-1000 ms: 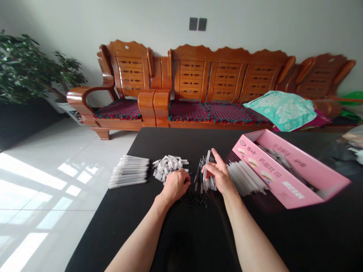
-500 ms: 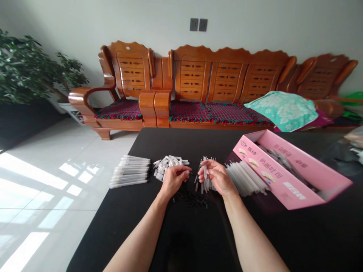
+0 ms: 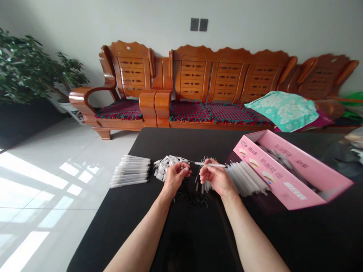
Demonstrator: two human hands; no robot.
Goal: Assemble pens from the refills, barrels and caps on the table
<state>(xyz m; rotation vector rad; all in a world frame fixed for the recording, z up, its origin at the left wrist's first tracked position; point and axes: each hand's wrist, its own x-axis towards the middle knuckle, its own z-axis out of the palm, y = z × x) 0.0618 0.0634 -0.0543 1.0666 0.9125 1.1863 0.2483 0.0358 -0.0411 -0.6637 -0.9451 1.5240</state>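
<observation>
Between the thumb and fingers of my right hand (image 3: pixel 217 177) lies a white pen barrel (image 3: pixel 218 165), held nearly level, with a thin tip pointing left. My left hand (image 3: pixel 176 177) is closed in a pinch just left of it; whatever the fingertips hold is too small to make out. Behind my left hand sits a pile of white pen caps (image 3: pixel 164 166). Small black plugs (image 3: pixel 194 198) are scattered on the table between my wrists. Thin refills (image 3: pixel 208 185) lie partly hidden behind my right hand, and a stack of whitish barrels (image 3: pixel 248 179) is to its right.
A row of pens with black ends (image 3: pixel 130 172) lies at the left of the black table (image 3: pixel 187 234). On the right stands a long pink box (image 3: pixel 283 181) with grey-looking contents. Beyond the table is a wooden sofa (image 3: pixel 193 79) with a turquoise pillow (image 3: pixel 286 109).
The pen barrel in my right hand has turned from upright to nearly level, its thin tip now toward the left. My left hand has shifted only slightly.
</observation>
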